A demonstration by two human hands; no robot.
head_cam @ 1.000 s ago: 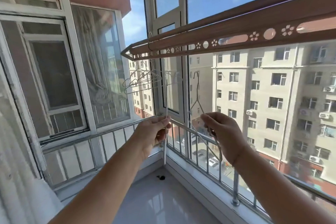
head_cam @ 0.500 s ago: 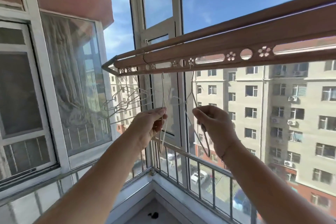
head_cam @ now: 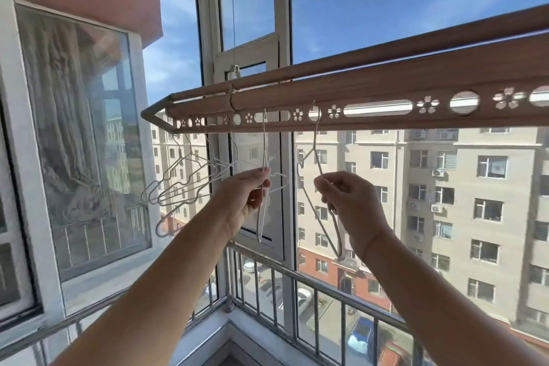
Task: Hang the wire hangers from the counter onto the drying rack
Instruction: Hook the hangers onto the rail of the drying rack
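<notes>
Left hand [head_cam: 240, 202] pinching a white wire hanger [head_cam: 264, 142], its hook sitting in a slot of the drying rack [head_cam: 386, 89], right hand [head_cam: 350, 205] pinching a grey wire hanger [head_cam: 314, 140] hanging from the round hole just beside, more hangers [head_cam: 184, 181] dangling at the rack's left end, apartment block [head_cam: 445, 187] standing beyond the glass

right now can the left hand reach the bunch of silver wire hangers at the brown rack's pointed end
Probably yes: the silver wire hangers hang just beside the left hand, open air between, though it is pinching a white wire hanger.
</notes>
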